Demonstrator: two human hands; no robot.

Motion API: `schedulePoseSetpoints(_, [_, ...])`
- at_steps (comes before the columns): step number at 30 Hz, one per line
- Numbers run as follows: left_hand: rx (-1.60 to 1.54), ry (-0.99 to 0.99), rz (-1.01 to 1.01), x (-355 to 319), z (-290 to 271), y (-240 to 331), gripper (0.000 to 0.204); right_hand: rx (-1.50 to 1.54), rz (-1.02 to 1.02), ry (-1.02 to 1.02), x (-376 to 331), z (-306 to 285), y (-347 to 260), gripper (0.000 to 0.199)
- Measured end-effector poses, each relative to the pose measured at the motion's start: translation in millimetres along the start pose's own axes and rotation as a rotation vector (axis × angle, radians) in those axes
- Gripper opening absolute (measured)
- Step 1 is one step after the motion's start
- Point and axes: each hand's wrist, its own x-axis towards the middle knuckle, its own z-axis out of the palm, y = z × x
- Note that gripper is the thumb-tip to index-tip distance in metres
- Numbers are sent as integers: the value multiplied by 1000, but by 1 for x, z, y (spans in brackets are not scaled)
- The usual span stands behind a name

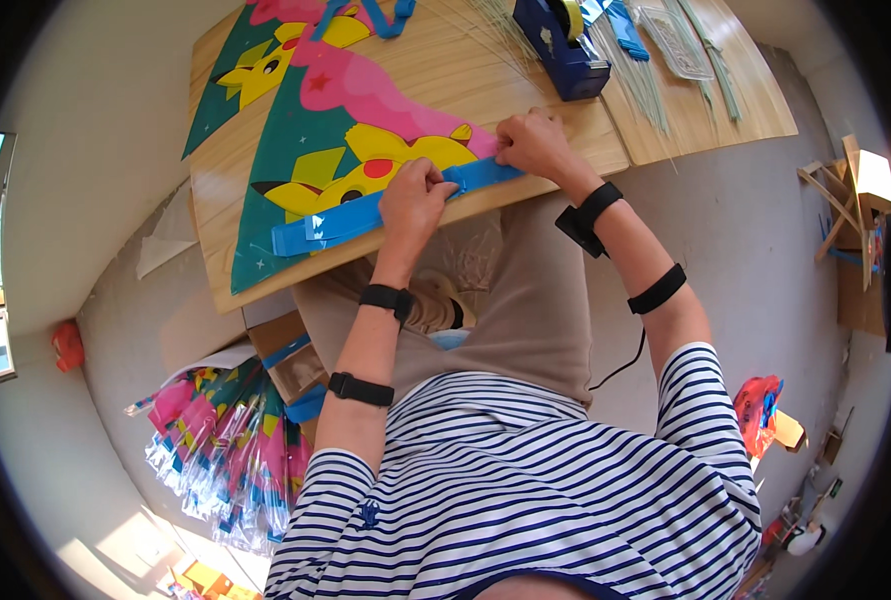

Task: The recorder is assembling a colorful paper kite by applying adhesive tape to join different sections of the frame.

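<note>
A triangular printed kite sheet (pixel 295 170), green and pink with a yellow cartoon figure, lies on the wooden table close to me. Along its near edge runs a flat blue strip (pixel 350 218) with a small clear, shiny piece near its left end. My left hand (pixel 413 205) is closed, thumb and fingers pinching the strip around its middle. Farther right, my right hand (pixel 540 148) has its fingers pressed together on the strip's right end, at the sheet's corner. Fingers partly hide the strip in both places.
A dark blue tape dispenser (pixel 562 50) stands beyond my right hand. Near it lie thin rods (pixel 640 95), a clear plastic tray (pixel 677 45) and blue pieces (pixel 625 30). Another printed sheet (pixel 235 85) is at far left. Packed kites (pixel 225 440) pile up below the table's left side.
</note>
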Motion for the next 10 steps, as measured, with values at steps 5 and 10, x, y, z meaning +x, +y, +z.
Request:
schedulePoseSetpoints(5, [22, 0, -2, 0, 0, 1, 29, -78, -76, 218, -13, 4, -11, 13])
schedulePoseSetpoints(10, [68, -6, -32, 1, 1, 3, 29, 166, -343, 547, -41, 11, -50, 32])
